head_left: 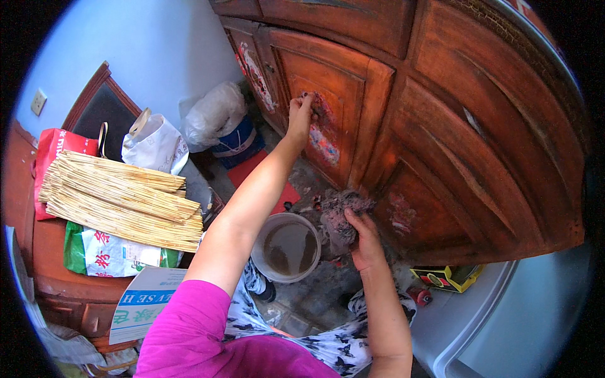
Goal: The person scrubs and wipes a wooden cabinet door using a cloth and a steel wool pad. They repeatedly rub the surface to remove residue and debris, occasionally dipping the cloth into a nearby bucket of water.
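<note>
On the brown wooden cabinet (337, 79), my left hand (300, 114) reaches up to a door, its fingers bent together against the upper edge of a worn, colourful patch (325, 146). Whatever those fingers pinch is too small to make out. Lower down, my right hand (365, 244) grips a crumpled, shaggy grey rag (344, 211) that looks dirty. A round white bucket (258, 259) of murky brownish water stands on the floor, left of the rag.
To the left, a bundle of thin pale sticks (120, 195) lies over packages on a wooden surface. A blue bucket (239, 148) topped with white plastic stands in the corner. At the right are a yellow-and-black box (446, 278), a red can (419, 296) and a grey-white ledge (469, 321).
</note>
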{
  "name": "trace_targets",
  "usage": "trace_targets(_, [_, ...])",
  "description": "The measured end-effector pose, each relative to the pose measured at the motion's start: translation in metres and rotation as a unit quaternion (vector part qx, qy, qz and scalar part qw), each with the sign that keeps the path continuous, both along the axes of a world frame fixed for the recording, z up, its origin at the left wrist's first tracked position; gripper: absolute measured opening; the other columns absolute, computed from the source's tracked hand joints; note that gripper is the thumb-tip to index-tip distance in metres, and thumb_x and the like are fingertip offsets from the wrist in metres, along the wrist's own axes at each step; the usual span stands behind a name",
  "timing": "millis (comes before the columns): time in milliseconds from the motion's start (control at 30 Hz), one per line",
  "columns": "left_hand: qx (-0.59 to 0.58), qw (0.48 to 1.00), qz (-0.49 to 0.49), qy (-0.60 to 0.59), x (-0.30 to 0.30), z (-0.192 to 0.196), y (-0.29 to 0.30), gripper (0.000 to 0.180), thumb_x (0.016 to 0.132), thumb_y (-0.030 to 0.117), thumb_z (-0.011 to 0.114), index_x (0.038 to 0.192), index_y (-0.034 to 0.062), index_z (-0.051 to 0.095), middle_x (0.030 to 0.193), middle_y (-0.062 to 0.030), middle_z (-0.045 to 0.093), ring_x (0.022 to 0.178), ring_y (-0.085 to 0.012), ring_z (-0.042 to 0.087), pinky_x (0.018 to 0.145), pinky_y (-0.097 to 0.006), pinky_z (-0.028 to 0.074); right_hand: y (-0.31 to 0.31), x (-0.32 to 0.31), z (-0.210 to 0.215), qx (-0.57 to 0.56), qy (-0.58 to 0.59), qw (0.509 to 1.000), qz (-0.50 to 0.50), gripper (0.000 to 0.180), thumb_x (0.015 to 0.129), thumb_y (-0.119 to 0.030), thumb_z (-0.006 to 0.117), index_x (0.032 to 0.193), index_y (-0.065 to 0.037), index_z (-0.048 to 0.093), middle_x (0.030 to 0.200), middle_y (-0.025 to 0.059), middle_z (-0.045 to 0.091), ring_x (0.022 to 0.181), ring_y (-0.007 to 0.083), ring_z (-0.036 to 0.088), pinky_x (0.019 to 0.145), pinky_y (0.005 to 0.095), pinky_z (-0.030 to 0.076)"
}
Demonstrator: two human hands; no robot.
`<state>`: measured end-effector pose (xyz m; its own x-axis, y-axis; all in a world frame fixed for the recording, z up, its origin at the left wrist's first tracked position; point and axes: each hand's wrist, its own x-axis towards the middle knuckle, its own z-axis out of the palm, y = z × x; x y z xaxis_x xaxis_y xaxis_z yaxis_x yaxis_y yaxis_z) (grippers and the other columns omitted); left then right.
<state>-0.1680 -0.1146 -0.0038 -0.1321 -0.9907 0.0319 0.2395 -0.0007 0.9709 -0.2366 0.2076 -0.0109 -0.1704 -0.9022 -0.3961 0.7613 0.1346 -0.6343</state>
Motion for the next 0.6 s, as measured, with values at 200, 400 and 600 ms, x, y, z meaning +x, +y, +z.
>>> trace_targets(200, [-0.064,0.997,0.001,-0.042,0.001,-0.001,0.007,0.031,0.095,0.026,0.067,0.109,0.0085,0.045,0.093,-0.0054,0.053,0.080,-0.0158,0.055,0.069,-0.032,0.050,-0.002,-0.001,-0.002,0.018,0.009,1.000,-0.001,0.049,0.091,-0.024,0.074,0.133,-0.004,0.059,0.127,0.0090,0.066,0.116,0.0229,0.063,0.101,0.0390,0.049])
trace_targets(400, [-0.150,0.964,0.037,-0.215,0.004,-0.012,0.006,0.033,0.094,0.020,0.066,0.112,0.0062,0.043,0.097,-0.0087,0.055,0.085,-0.0172,0.056,0.068,-0.033,0.050,-0.005,0.000,-0.002,0.021,0.004,1.000,0.002,0.051,0.091,-0.026,0.075,0.134,-0.005,0.059,0.130,0.0083,0.065,0.117,0.0233,0.062,0.101,0.0385,0.048])
trace_targets(600, [-0.141,0.980,0.023,-0.140,0.006,-0.017,0.005,0.032,0.092,0.022,0.064,0.110,0.0035,0.046,0.089,-0.0122,0.062,0.082,-0.0249,0.063,0.076,-0.039,0.052,-0.004,-0.002,-0.004,0.015,0.004,1.000,-0.011,0.046,0.091,-0.025,0.074,0.131,-0.004,0.061,0.126,0.0082,0.067,0.115,0.0222,0.063,0.100,0.0380,0.049])
